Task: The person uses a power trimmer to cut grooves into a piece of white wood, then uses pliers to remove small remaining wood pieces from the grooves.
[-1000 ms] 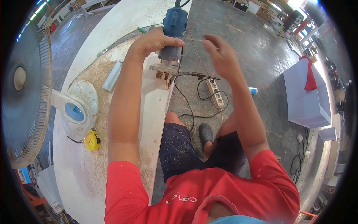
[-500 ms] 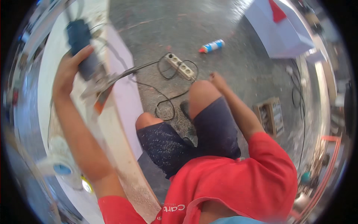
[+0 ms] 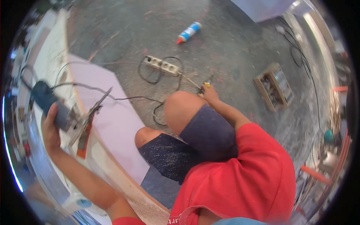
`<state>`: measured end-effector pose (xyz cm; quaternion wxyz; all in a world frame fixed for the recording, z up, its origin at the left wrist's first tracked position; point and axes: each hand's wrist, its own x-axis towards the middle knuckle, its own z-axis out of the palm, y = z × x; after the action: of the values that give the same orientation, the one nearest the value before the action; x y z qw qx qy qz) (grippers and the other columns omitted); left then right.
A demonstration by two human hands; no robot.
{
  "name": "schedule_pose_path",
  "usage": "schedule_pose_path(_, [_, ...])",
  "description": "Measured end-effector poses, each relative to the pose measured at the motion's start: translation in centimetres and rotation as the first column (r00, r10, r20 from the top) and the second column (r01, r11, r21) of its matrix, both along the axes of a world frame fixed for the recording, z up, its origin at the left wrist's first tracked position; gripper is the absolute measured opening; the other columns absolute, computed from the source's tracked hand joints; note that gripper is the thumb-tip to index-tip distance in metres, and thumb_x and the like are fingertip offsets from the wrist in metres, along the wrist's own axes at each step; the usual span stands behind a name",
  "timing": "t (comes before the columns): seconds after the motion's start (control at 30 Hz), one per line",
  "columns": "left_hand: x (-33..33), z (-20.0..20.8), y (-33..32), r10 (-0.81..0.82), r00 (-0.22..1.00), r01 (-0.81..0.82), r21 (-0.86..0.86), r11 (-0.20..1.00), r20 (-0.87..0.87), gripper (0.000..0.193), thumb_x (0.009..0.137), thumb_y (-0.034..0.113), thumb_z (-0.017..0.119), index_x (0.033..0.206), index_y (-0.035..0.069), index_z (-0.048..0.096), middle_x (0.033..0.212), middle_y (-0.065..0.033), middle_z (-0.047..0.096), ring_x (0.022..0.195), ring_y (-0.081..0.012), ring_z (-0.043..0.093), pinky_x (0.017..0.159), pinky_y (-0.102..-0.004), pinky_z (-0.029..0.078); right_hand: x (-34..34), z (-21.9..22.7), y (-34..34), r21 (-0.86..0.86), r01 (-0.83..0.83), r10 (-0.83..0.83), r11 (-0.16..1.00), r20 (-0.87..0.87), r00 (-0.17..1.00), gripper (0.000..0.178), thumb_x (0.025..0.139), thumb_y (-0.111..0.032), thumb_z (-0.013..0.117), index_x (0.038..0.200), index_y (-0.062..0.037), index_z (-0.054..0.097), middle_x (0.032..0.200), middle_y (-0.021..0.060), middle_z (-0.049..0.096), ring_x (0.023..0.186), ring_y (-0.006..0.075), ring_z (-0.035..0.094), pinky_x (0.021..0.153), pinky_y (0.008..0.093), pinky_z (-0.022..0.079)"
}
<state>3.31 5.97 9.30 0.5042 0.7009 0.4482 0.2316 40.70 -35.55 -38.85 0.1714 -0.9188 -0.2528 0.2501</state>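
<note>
My left hand (image 3: 51, 129) is closed round the grey body of a dark blue and grey corded trim router (image 3: 56, 107). Its metal base hangs over a long pale board (image 3: 108, 161) dusted with shavings. Against that base lie a dark narrow metal bar (image 3: 98, 104) and an orange piece (image 3: 84, 142); whether they are attached cannot be told. Down by the floor, beyond my raised knee, my right hand (image 3: 210, 93) is closed on a small yellow-and-black-handled tool (image 3: 206, 84) with a thin tip. Fingers hide most of its handle.
A white power strip (image 3: 162, 66) with looping black cables lies on the grey floor. Beyond it is a blue-and-white canister (image 3: 189, 32) with a red tip. To the right stand a wooden box of small parts (image 3: 275, 88) and black cables (image 3: 300, 52). A lilac panel (image 3: 108, 108) borders the board.
The view has shifted. My left hand has brought the router lower and further left in view. My right hand, a fist beside the knee before, now grips the yellow-and-black tool near the floor.
</note>
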Motion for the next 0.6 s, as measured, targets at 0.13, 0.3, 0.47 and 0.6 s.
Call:
schedule_pose_path(0.13, [1.8, 0.3, -1.1, -0.002, 0.997, 0.006, 0.051, 0.999, -0.077, 0.050, 0.093, 0.040, 0.075, 0.122, 0.000, 0.068, 0.107, -0.0029, 0.069, 0.098, -0.0129, 0.062, 0.091, -0.0286, 0.047, 1.0, -1.6, 2.5, -0.062, 0.162, -0.167, 0.985, -0.091, 0.982, 0.063, 0.079, -0.036, 0.087, 0.129, -0.0069, 0.061, 0.131, 0.0275, 0.057, 0.124, 0.0465, 0.053, 0.104, 0.0516, 0.047])
schedule_pose_path(0.3, [3.0, 0.4, -1.7, -0.021, 0.995, 0.030, 0.093, 0.995, -0.095, 0.057, 0.087, 0.047, 0.079, 0.120, 0.001, 0.068, 0.102, -0.0028, 0.069, 0.093, -0.0128, 0.062, 0.088, -0.0285, 0.047, 0.3, -9.3, 0.9, 0.242, 0.371, -0.428, 0.897, 0.257, 0.866, 0.068, 0.074, -0.018, 0.085, 0.132, -0.0018, 0.054, 0.127, 0.0263, 0.052, 0.116, 0.0410, 0.057, 0.097, 0.0494, 0.050])
schedule_pose_path(0.47, [2.7, 0.7, -3.0, 0.011, 0.997, -0.004, 0.097, 0.995, -0.073, 0.063, 0.081, 0.052, 0.083, 0.117, 0.001, 0.070, 0.103, -0.0076, 0.071, 0.096, -0.0183, 0.064, 0.089, -0.0309, 0.047, 6.0, -6.9, -0.9, 0.213, 0.595, -0.468, 0.775, -0.439, 0.767, 0.050, 0.081, -0.008, 0.067, 0.128, 0.0013, 0.054, 0.110, 0.0193, 0.062, 0.094, 0.0284, 0.064, 0.080, 0.0394, 0.053])
schedule_pose_path(0.6, [3.2, 0.9, -3.6, -0.009, 0.999, 0.014, 0.104, 0.995, -0.042, 0.067, 0.079, 0.055, 0.084, 0.115, 0.001, 0.071, 0.104, -0.0093, 0.071, 0.096, -0.0199, 0.064, 0.090, -0.0319, 0.047, 3.5, 14.2, 0.7, 0.567, 0.603, -0.020, 0.562, -0.719, 0.695, 0.044, 0.078, 0.000, 0.050, 0.121, 0.0015, 0.057, 0.105, 0.0114, 0.064, 0.088, 0.0203, 0.061, 0.075, 0.0328, 0.051])
